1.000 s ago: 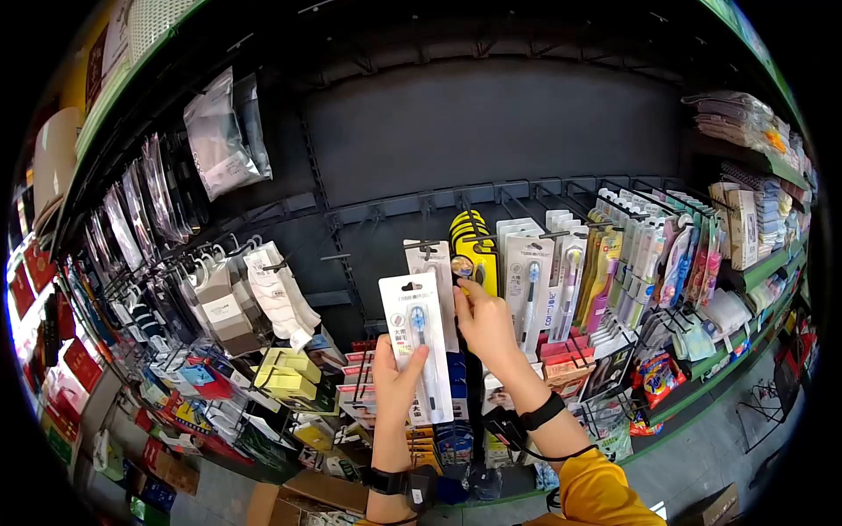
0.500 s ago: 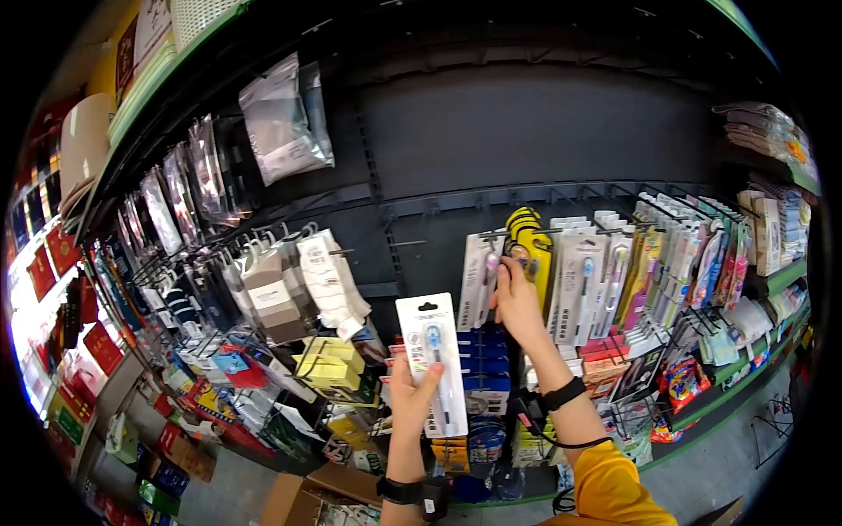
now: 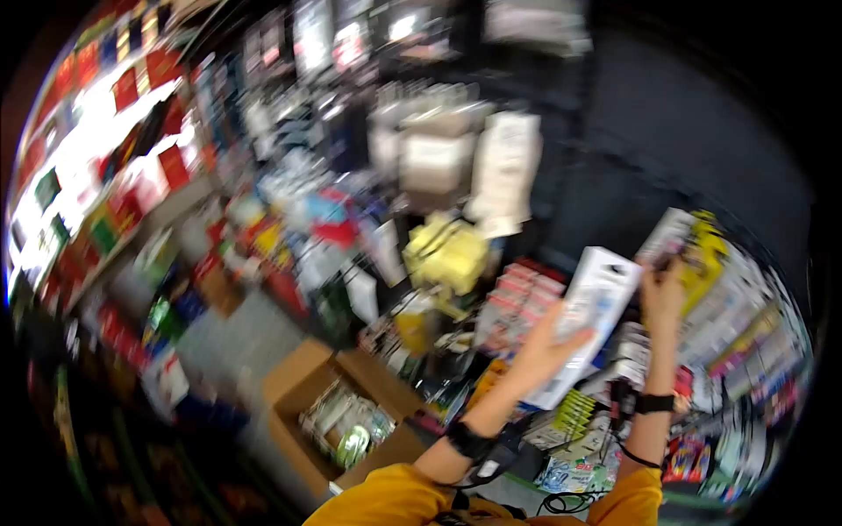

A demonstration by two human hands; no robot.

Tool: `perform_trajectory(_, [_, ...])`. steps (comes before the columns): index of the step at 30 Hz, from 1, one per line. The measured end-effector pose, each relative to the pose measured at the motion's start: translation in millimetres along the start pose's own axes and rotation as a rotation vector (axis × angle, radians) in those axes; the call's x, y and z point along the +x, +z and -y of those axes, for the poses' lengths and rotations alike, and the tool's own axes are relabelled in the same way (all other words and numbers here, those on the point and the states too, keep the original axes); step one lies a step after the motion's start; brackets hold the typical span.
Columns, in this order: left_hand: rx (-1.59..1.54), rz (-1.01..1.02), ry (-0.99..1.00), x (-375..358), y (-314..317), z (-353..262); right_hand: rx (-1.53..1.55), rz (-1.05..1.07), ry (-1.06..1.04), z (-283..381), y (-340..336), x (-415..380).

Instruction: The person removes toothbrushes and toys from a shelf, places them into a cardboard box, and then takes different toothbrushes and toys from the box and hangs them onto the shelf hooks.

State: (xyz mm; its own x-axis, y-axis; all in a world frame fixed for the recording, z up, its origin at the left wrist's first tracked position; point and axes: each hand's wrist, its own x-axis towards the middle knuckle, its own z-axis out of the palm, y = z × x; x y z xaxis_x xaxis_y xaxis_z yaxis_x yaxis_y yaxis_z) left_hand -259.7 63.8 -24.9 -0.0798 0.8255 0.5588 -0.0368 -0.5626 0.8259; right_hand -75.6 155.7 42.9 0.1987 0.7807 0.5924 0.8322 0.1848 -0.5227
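Observation:
My left hand (image 3: 545, 351) is closed around a toothbrush pack (image 3: 598, 294), a white card with a clear front and a blue brush inside, held at a tilt. Just right of it, my right hand (image 3: 662, 294) is raised against another white toothbrush pack (image 3: 668, 232) on the rack and covers its lower part. Motion blur hides whether those fingers grip it. Beside that pack hangs a yellow and black pack (image 3: 703, 259). More toothbrush packs (image 3: 732, 302) hang in a row to the right.
An open cardboard box (image 3: 303, 373) with packaged goods stands on the floor at lower left. Socks (image 3: 507, 171) and yellow boxes (image 3: 445, 254) hang on the rack to the left. Red goods fill a bright shelf (image 3: 132, 131) at far left. A black cable (image 3: 570, 501) hangs near my body.
The view has swung left and down, blurring the scene and bringing the floor box into fuller view. My left hand still holds its toothbrush pack, now more tilted. My right hand stays by the hanging pack.

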Motion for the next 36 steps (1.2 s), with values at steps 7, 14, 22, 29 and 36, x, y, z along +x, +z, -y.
perform_trajectory(7, [-0.244,-0.053,-0.069,-24,1,16,0.197,-0.132,-0.062,-52,45,44])
perform_trajectory(14, [-0.260,-0.117,-0.017,-28,-1,30,0.154,-0.003,0.045,-48,32,47])
perform_trajectory(22, [-0.261,-0.104,-0.003,-26,4,30,0.220,-0.061,-0.068,-52,27,29])
perform_trajectory(29, [-0.305,-0.084,-0.026,-32,3,29,0.173,-0.079,-0.057,-56,27,27])
perform_trajectory(36, [-0.328,-0.094,-0.007,-33,3,31,-0.021,-0.352,-0.335,-34,32,4])
